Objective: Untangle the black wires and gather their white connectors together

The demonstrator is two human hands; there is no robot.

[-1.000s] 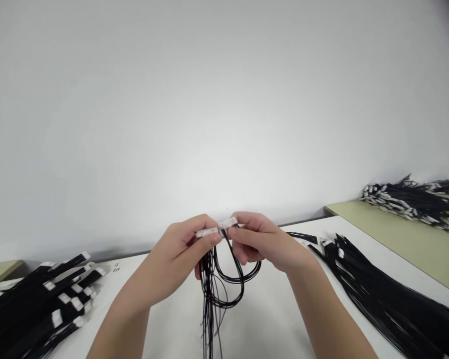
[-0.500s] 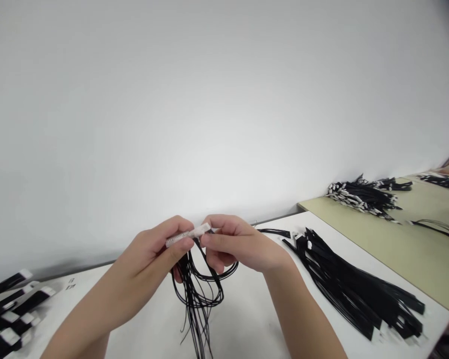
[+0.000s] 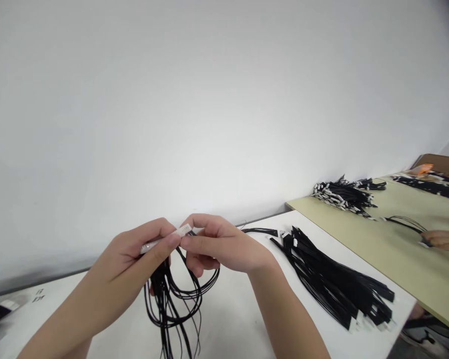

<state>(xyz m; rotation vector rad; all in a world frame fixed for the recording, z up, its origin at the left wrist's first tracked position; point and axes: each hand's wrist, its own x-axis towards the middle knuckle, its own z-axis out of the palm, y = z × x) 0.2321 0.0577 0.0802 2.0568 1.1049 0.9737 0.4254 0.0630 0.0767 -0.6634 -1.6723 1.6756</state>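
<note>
My left hand [image 3: 136, 262] pinches a long white plastic connector [image 3: 183, 230] between thumb and fingers, tilted with its right end higher. Thin black wires [image 3: 166, 304] hang in loops and loose strands below that hand. Close against the connector's right end, my right hand [image 3: 222, 244] has thumb and forefinger pressed together on a black wire [image 3: 192, 233]. The exact wire end at the connector is hidden by the fingertips.
A pile of black cables with white ends [image 3: 333, 279] lies right on the white table [image 3: 239, 319]. More cables [image 3: 344, 197] rest on the yellowish table [image 3: 404, 234], where another person's hand [image 3: 445, 240] holds a cable. Black-and-white pieces [image 3: 0, 314] lie far left.
The view has turned right, so my hands and the cables appear further left. Another person's hand has come into view at the right. My hands still hold the connector and wire.
</note>
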